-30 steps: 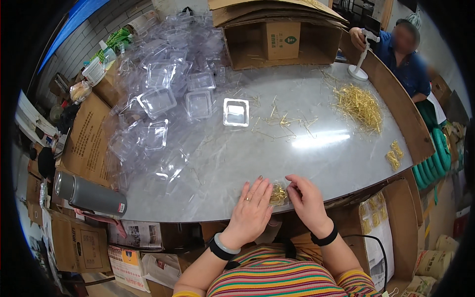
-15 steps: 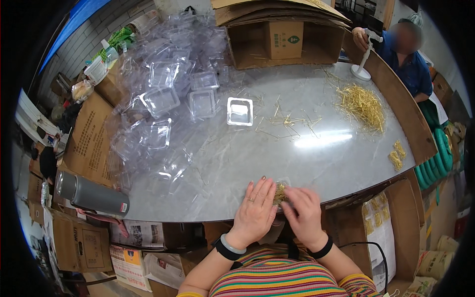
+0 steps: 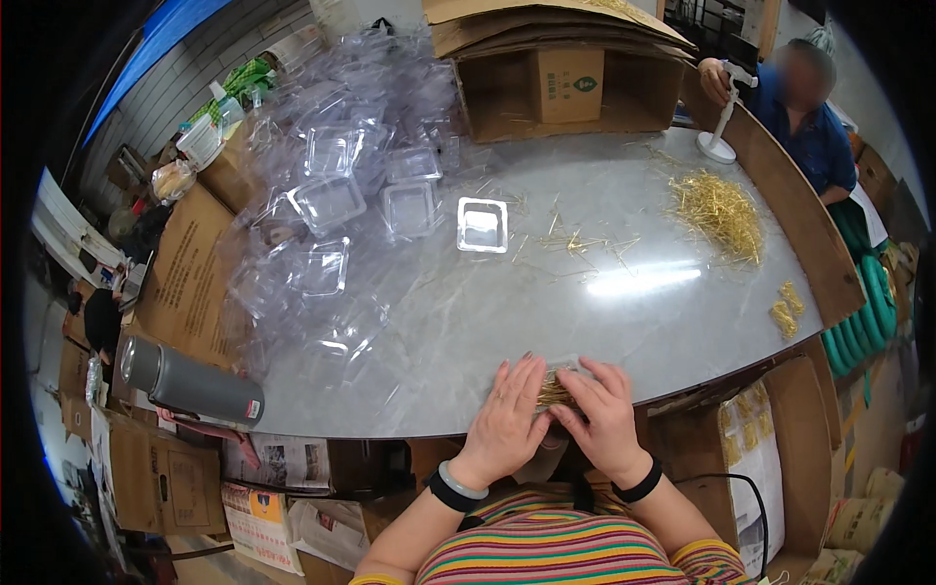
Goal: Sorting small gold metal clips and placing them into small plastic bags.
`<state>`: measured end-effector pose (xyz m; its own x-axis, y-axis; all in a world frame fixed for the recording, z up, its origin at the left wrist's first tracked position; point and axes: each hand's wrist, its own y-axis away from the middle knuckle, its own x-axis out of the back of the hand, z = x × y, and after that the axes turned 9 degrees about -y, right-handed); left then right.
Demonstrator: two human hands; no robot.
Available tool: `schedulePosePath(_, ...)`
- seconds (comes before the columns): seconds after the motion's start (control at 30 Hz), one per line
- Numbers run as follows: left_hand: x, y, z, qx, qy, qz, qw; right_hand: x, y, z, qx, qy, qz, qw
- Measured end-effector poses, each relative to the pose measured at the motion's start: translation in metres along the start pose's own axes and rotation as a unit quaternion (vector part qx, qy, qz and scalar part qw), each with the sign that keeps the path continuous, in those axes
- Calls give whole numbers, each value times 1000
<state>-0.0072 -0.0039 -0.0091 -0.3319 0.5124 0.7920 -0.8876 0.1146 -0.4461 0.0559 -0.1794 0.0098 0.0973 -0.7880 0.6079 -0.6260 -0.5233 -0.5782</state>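
At the table's near edge, a bunch of gold wire hooks (image 3: 554,391) lies between my two hands, apparently in a clear plastic tray mostly hidden by my fingers. My left hand (image 3: 502,424) is pressed along the bunch's left side, its fingers pointing away from me and its thumb at the near end. From the right, my right hand (image 3: 604,424) curls its fingers and thumb over the hooks. One clear plastic tray (image 3: 504,226) stands alone farther up the table. Loose gold hooks (image 3: 575,242) are scattered beside it, and a larger heap of hooks (image 3: 720,216) lies at the right.
Many clear trays (image 3: 331,200) are piled at the left. A grey bottle (image 3: 200,385) lies near the left edge. Cardboard boxes (image 3: 478,102) stand at the back. Two small hook bundles (image 3: 786,310) lie at right. A person (image 3: 804,127) grips a white stand (image 3: 717,146).
My right hand's fingers, blurred before, are now clear and set on the gold hooks. My left hand stays along the bunch. The whole view has shifted slightly.
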Motion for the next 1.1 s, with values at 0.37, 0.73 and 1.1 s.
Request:
schedulePosePath(0.37,2,0,-2,-23,-45,-28,998,19,-28,12,-70,-53,-102,991)
schedulePosePath(0.73,28,4,-10,59,-226,-67,970,4,-164,200,-148,187,-269,933)
schedulePosePath(1.1,41,12,-33,163,-166,-12,973,-14,-160,126,58,-9,-328,943)
